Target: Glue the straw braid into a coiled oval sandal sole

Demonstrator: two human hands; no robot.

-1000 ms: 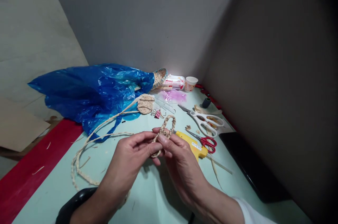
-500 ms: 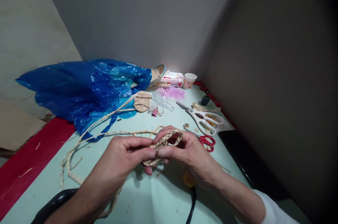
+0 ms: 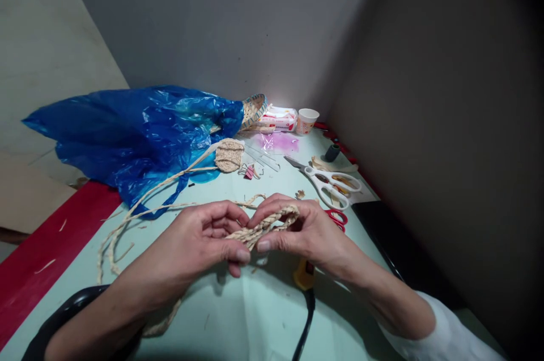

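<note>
Between my two hands, above the middle of the table, is a looped braided straw cord. My left hand has its thumb pressed on the left end of the loops, fingers curled behind. My right hand pinches the right side, thumb in front and fingers around the back. A length of the same cord hangs below my left forearm to the tabletop. Behind my hands lies a woven straw piece with long straw strands trailing left. What my curled fingertips touch is partly hidden.
A blue plastic bag covers part of a woven basket. White-handled scissors, red-handled scissors, a thread spool, a paper cup and a pink binder clip lie beyond. A yellow tool with black cord stands below my right hand.
My left fingers have lifted and curled more behind the cord, and its loops are drawn closer together. The view has shifted slightly, showing more of the yellow tool.
</note>
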